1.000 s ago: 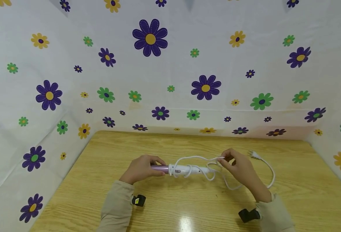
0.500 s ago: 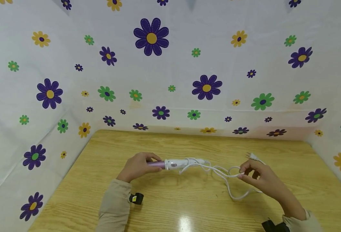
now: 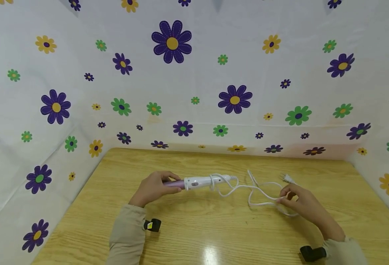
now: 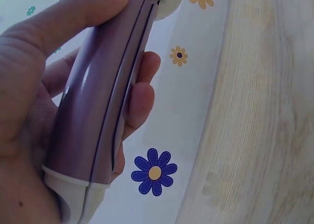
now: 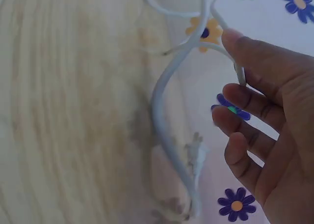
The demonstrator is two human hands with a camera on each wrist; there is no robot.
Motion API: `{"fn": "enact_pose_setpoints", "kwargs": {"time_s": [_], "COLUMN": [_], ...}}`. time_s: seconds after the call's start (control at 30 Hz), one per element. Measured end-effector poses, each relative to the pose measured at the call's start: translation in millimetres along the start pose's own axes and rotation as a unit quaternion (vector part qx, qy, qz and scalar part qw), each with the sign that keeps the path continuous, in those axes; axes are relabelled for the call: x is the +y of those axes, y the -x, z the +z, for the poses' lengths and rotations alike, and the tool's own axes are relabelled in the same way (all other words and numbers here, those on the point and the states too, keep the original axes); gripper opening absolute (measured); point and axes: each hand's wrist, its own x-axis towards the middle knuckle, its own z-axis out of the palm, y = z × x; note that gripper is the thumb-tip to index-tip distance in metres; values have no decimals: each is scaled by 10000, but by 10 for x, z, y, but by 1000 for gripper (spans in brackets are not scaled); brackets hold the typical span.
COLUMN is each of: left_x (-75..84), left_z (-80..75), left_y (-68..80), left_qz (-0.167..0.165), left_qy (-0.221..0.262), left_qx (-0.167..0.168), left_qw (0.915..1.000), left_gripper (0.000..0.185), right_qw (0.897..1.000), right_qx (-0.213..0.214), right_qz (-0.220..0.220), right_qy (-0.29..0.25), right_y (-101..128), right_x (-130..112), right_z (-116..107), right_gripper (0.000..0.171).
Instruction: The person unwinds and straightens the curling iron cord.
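Note:
My left hand [image 3: 152,188] grips the purple barrel of a curling iron [image 3: 201,182], which points left with its white handle to the right. In the left wrist view, the thumb lies along the purple barrel [image 4: 100,81] and the fingers curl round the far side. The white power cord [image 3: 241,186] loops around the handle and runs right in loose coils. Thumb and index finger of my right hand [image 3: 305,204] pinch this cord; the right wrist view shows the other fingers of the hand [image 5: 289,116] loosely bent. The two-pin plug [image 3: 287,178] lies just beyond the right hand.
A wooden table [image 3: 194,228] lies beneath both hands. White cloth [image 3: 194,73] printed with purple, yellow and green flowers stands behind the table and along both sides. Black wrist cameras [image 3: 152,225] sit at the cuffs of beige sleeves [image 3: 128,232].
The right hand has pulled the cord to the right, and fewer turns remain around the handle. The left hand with the curling iron has shifted slightly left and the handle end has risen.

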Motion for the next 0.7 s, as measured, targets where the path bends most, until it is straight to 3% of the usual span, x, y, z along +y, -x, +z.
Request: {"fn": "enact_pose_setpoints", "kwargs": {"time_s": [0.27,0.43,0.7], "left_x": [-21,-8,36], "left_z": [31,30,37], "left_y": [-7,-1,8], "left_qz": [9,91,131], "left_qy": [-61,-192,-220], "left_qx": [11,85,44], "left_qw": [10000,9997,9997], "left_gripper": [30,31,27], "right_qw": [9967,9983,9998], "right_qx": [-290,-106,-114], "right_qz": [724,549,90], "right_qy": [205,142,-110], "right_y": [-7,-25,-102], "right_x": [118,51,-293], "right_z": [87,70,-11], "right_gripper": [22,23,28]}}
